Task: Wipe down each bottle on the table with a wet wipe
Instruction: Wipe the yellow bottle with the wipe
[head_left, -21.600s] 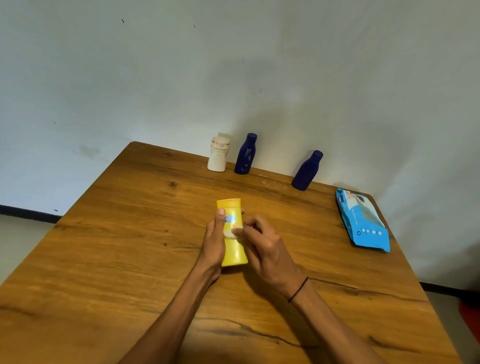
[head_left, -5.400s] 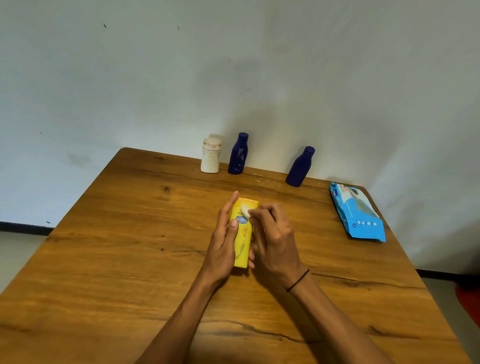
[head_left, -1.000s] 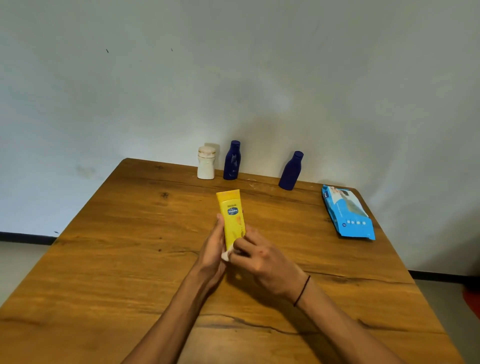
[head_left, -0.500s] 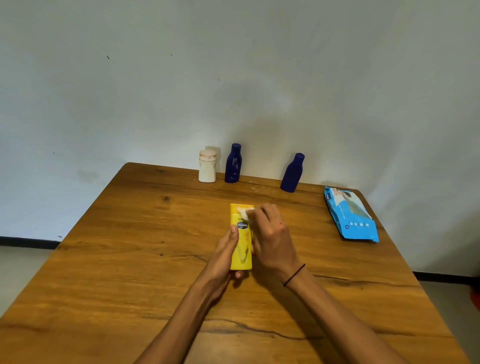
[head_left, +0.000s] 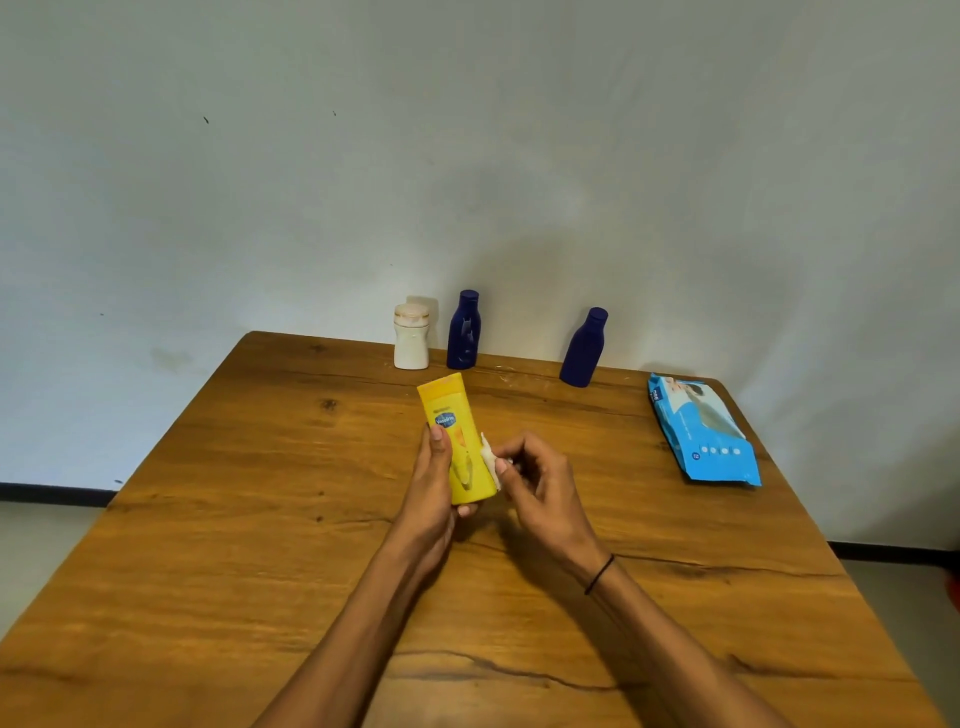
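Observation:
My left hand (head_left: 432, 488) grips the lower part of a yellow lotion bottle (head_left: 455, 426), which tilts up over the middle of the wooden table (head_left: 260, 519). My right hand (head_left: 540, 488) pinches a small white wet wipe (head_left: 488, 457) against the bottle's right edge. At the table's far edge stand a white bottle (head_left: 411, 336), a dark blue bottle (head_left: 464, 330) beside it, and a second dark blue bottle (head_left: 583, 347) further right.
A blue pack of wet wipes (head_left: 702, 431) lies flat near the table's right edge. A plain grey wall rises directly behind the table. Floor shows beyond the left and right edges.
My right hand has slid the wipe from the bottle's top end down to its right side. The yellow bottle has tipped up and a little left in my left hand.

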